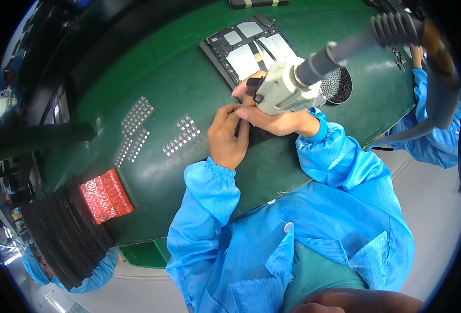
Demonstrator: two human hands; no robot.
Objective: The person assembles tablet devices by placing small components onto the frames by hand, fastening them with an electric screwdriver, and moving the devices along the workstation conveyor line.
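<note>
My left hand (227,136) and my right hand (274,122) meet over the green table mat, fingertips pinched together. Whatever they hold between them is too small or too hidden to make out. Just beyond them lies a black device housing (246,44) with white and silver panels inside, tilted on the mat. To the left of my hands are small silver-and-black square parts (183,134) laid out in rows. Another group of such parts (136,117) sits farther left. A white nozzle head (287,88) hangs above my right hand and covers part of it.
The grey hose (340,52) of the nozzle crosses from the upper right. A round dish (340,86) of small black pieces stands behind it. Red bubble wrap (106,196) and stacked black trays (63,235) are at the left. Other people in blue sit on both sides.
</note>
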